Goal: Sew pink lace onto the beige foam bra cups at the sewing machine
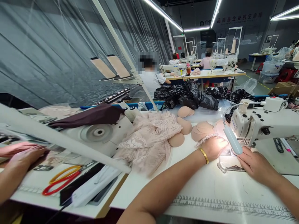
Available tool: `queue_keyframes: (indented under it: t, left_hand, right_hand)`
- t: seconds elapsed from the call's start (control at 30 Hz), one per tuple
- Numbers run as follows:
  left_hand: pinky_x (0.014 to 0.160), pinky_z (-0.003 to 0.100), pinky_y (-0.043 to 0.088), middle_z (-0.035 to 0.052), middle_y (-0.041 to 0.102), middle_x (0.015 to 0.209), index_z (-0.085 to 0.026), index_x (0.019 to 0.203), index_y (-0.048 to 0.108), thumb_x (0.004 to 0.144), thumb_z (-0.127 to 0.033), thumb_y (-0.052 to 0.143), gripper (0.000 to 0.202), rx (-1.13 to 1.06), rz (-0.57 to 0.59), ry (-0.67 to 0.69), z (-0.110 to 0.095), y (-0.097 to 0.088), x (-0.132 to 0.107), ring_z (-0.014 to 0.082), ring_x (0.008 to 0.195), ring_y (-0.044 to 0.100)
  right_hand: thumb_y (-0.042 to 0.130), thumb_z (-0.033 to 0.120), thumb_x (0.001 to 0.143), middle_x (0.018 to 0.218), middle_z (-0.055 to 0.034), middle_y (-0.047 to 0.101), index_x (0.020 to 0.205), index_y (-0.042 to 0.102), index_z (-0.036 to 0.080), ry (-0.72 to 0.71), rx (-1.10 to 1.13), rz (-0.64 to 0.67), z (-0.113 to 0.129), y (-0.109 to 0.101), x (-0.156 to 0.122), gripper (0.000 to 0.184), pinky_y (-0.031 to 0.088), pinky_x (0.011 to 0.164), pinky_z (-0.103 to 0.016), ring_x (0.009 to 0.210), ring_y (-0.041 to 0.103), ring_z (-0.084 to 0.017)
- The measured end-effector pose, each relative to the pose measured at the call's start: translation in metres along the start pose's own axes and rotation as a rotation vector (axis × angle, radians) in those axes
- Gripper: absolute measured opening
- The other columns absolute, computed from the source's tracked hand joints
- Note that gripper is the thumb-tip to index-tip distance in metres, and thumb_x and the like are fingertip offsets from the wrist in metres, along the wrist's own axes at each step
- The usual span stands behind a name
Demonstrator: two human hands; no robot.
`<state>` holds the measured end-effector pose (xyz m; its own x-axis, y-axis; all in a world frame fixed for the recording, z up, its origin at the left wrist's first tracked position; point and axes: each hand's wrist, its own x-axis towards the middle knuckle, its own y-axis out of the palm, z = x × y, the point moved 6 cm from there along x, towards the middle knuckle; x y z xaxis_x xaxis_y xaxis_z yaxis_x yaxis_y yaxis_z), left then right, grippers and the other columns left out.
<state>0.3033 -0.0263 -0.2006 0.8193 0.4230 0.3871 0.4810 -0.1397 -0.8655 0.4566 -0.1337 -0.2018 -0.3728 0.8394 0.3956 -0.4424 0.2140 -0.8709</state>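
1. Located on the table, directly under the lit lamp of the sewing machine: the pale piece, lying flat, with its dark edge toward the near side.
2. Observed on the left hand (gold bangle at the wrist): fingers bent down onto the lace trim just beside the piece. Pinching or merely pressing, cannot tell, owing to lamp glare.
3. Observed on the right hand: laid flat and open on the table at the right side of the piece, fingertips hidden behind the lamp head.
4. Judged as the step in hand: guiding the piece at the needle. Keep both hands low and level, press lightly, and steer from either side rather than pull.
5. Keep the fingers out of the needle's path; needle itself not visible from this view.
6. Hold the trim edge square to the feed, checking against the printed ruler along the table edge where in doubt.
7. Keep the foam cups and the lace heap, both just beyond the left hand, from dragging into the work.
8. Noted apart: a co-worker's hand at the next table to the left, near the scissors. No bearing on the work.
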Motion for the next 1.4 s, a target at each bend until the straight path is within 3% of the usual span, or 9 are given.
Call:
queue_keyframes:
  t: [0.13, 0.23, 0.4, 0.47, 0.53, 0.6, 0.67, 0.9, 1.4]
  left_hand:
    - [0.089, 0.036, 0.05, 0.0111, 0.075, 0.098, -0.017, 0.103, 0.071, 0.09, -0.007, 0.051, 0.025, 0.03, 0.036, 0.037, -0.015, -0.012, -0.015, 0.0243, 0.093, 0.068]
    - [0.101, 0.04, 0.047, 0.0112, 0.076, 0.115, -0.02, 0.116, 0.069, 0.097, -0.017, 0.054, 0.024, -0.128, -0.039, 0.019, -0.056, -0.029, -0.049, 0.0246, 0.107, 0.068]
    - [0.091, 0.039, 0.054, 0.0146, 0.077, 0.107, -0.017, 0.115, 0.074, 0.082, -0.058, 0.082, 0.053, -1.193, -0.027, -0.601, -0.115, -0.007, -0.113, 0.0262, 0.097, 0.072]
    - [0.092, 0.037, 0.054, 0.017, 0.076, 0.109, -0.013, 0.113, 0.076, 0.077, -0.062, 0.086, 0.062, -1.609, -0.196, -0.856, -0.121, 0.004, -0.122, 0.0258, 0.098, 0.073]
    - [0.097, 0.034, 0.053, 0.0157, 0.075, 0.117, -0.014, 0.113, 0.076, 0.071, -0.055, 0.093, 0.061, -1.79, -0.56, -0.94, -0.11, 0.001, -0.122, 0.0253, 0.106, 0.071]
    - [0.097, 0.032, 0.053, 0.0112, 0.076, 0.118, -0.018, 0.113, 0.076, 0.066, -0.044, 0.098, 0.058, -1.809, -0.828, -0.912, -0.098, -0.007, -0.121, 0.0242, 0.108, 0.07]
    - [0.094, 0.032, 0.054, 0.0095, 0.077, 0.115, -0.019, 0.113, 0.076, 0.065, -0.038, 0.098, 0.057, -1.78, -0.87, -0.892, -0.094, -0.011, -0.118, 0.0243, 0.105, 0.07]
    - [0.094, 0.036, 0.053, 0.0152, 0.077, 0.115, -0.015, 0.122, 0.077, 0.072, -0.041, 0.094, 0.059, -1.775, -0.467, -0.715, -0.118, -0.011, -0.116, 0.0299, 0.106, 0.071]
    - [0.093, 0.032, 0.052, 0.0126, 0.079, 0.103, -0.014, 0.098, 0.082, 0.063, -0.041, 0.099, 0.048, -1.774, -0.813, -0.963, -0.1, 0.0, -0.112, 0.0259, 0.103, 0.071]
  right_hand:
    - [0.044, 0.041, 0.108, 0.093, -0.0038, 0.07, 0.116, 0.066, 0.028, 0.283, 0.342, 0.04, -0.002, 0.003, -0.001, 0.027, 0.05, 0.071, -0.036, 0.08, 0.066, -0.023]
    - [0.053, 0.052, 0.103, 0.091, -0.001, 0.07, 0.141, 0.051, 0.028, 0.519, 0.808, 0.07, 0.015, 0.014, 0.003, 0.045, 0.054, 0.074, -0.036, 0.084, 0.068, -0.023]
    - [0.068, 0.054, 0.095, 0.077, 0.0035, 0.064, 0.14, 0.056, 0.026, 0.599, 1.117, -0.116, 0.06, 0.025, 0.001, 0.055, 0.052, 0.071, -0.032, 0.073, 0.061, -0.018]
    - [0.073, 0.055, 0.091, 0.078, 0.0025, 0.065, 0.131, 0.065, 0.028, 0.612, 1.075, -0.212, 0.072, 0.03, -0.013, 0.049, 0.053, 0.071, -0.031, 0.072, 0.062, -0.018]
    - [0.076, 0.056, 0.088, 0.081, 0.0006, 0.067, 0.12, 0.074, 0.028, 0.613, 1.018, -0.271, 0.081, 0.034, -0.029, 0.043, 0.055, 0.07, -0.03, 0.073, 0.064, -0.018]
    - [0.077, 0.058, 0.086, 0.085, -0.0018, 0.071, 0.113, 0.078, 0.028, 0.608, 0.978, -0.278, 0.088, 0.037, -0.043, 0.041, 0.058, 0.072, -0.03, 0.078, 0.067, -0.02]
    - [0.075, 0.06, 0.086, 0.092, -0.0041, 0.075, 0.117, 0.079, 0.029, 0.604, 0.968, -0.222, 0.092, 0.039, -0.05, 0.044, 0.061, 0.078, -0.031, 0.086, 0.071, -0.023]
    - [0.069, 0.067, 0.089, 0.145, -0.0074, 0.066, 0.145, 0.063, 0.037, 0.833, 1.338, -0.235, 0.084, 0.037, -0.05, 0.063, 0.055, 0.103, -0.044, 0.128, 0.064, -0.031]
    - [0.089, 0.054, 0.077, 0.112, -0.0059, 0.078, 0.153, 0.047, 0.036, 0.861, 1.397, -0.344, 0.074, 0.053, -0.061, 0.088, 0.06, 0.09, -0.041, 0.105, 0.073, -0.028]
